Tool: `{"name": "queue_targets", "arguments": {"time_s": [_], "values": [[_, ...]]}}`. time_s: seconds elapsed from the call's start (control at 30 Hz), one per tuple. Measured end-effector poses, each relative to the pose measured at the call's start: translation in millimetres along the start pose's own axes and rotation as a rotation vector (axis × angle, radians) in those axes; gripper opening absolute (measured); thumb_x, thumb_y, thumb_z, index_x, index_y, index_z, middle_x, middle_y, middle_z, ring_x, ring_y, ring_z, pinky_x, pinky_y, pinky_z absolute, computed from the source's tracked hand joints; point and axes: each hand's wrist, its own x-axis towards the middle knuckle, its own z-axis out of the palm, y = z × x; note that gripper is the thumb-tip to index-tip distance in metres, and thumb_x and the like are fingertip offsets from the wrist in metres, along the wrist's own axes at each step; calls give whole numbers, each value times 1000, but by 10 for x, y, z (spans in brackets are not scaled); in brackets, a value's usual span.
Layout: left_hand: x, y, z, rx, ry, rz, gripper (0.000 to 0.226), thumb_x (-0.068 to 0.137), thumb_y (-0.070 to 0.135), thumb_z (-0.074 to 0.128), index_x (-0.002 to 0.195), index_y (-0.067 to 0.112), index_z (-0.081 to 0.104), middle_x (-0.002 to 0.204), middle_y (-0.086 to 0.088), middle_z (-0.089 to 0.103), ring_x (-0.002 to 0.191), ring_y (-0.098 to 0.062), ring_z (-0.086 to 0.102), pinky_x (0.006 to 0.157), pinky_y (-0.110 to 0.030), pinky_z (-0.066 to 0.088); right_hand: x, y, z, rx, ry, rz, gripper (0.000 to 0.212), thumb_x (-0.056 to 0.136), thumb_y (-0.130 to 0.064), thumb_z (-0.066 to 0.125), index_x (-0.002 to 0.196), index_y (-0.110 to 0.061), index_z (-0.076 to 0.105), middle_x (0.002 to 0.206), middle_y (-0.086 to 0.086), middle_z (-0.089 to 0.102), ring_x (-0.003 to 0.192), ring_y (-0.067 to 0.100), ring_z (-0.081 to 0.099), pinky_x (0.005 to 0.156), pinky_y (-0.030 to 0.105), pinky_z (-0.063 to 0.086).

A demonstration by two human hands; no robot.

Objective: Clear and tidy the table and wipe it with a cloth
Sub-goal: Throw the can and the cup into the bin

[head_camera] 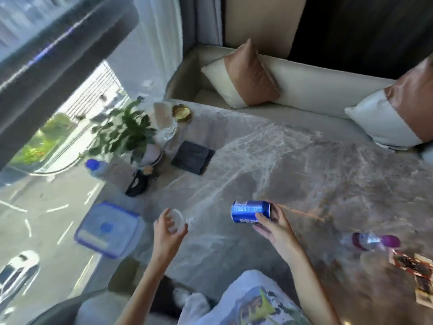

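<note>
My right hand (271, 221) grips a blue soda can (249, 211), held on its side above the marble table (304, 165). To its left, my left hand (168, 231) curls around a small clear cup (176, 219) just over the tabletop. A folded dark grey cloth (192, 157) lies further back on the table, clear of both hands. At the right edge a plastic bottle with a purple cap (375, 241) lies on its side. The whole view is blurred by motion.
A blue-rimmed lidded container (107, 229) sits at the table's left edge. Behind it are a blue-capped bottle (96, 167), a black object (138, 184), a potted plant (126, 132), a clear glass (169, 132) and a gold dish (182, 113). Snack packets (414, 268) lie at right. A cushioned sofa (304, 85) runs along the far side.
</note>
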Motion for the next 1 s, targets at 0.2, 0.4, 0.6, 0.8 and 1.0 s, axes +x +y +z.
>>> {"name": "queue_targets", "arguments": {"time_s": [0.2, 0.4, 0.6, 0.8, 1.0], "values": [[-612, -1005, -1267, -290, 235, -86, 56, 81, 2, 72, 131, 12, 50, 88, -1, 53, 75, -17, 56, 59, -11, 48, -489, 736, 1133, -48, -184, 106, 59, 69, -15, 83, 121, -25, 57, 125, 4, 67, 114, 28, 65, 92, 38, 56], [-1284, -1764, -2451, -495, 521, -210, 56, 86, -1, 66, 137, 8, 43, 127, -17, 52, 95, -23, 63, 71, -20, 54, -852, 1477, 2514, -321, -479, 246, 59, 74, -10, 76, 126, -20, 51, 129, 15, 63, 109, 35, 66, 83, 33, 59], [-1681, -2433, -3149, -597, 718, -351, 61, 87, 13, 68, 140, 22, 40, 138, -15, 46, 113, -23, 59, 93, -33, 49, -1043, 1959, 3774, -650, -779, 252, 47, 83, -5, 70, 117, -30, 50, 135, 16, 54, 110, 24, 62, 81, 32, 58], [-1565, -2616, -3332, -653, 815, -406, 63, 84, 15, 72, 139, 19, 41, 135, -12, 46, 112, -24, 60, 92, -30, 48, -951, 2099, 4424, -734, -885, 241, 57, 81, -12, 75, 126, -31, 46, 129, 14, 59, 117, 28, 61, 89, 35, 56], [-1436, -2851, -3197, -768, 872, -552, 50, 84, 13, 71, 126, 19, 46, 134, -15, 47, 118, -25, 56, 103, -41, 48, -729, 2477, 4663, -793, -755, 309, 60, 82, -11, 74, 130, -23, 41, 134, 16, 55, 118, 32, 61, 90, 36, 55]]}}
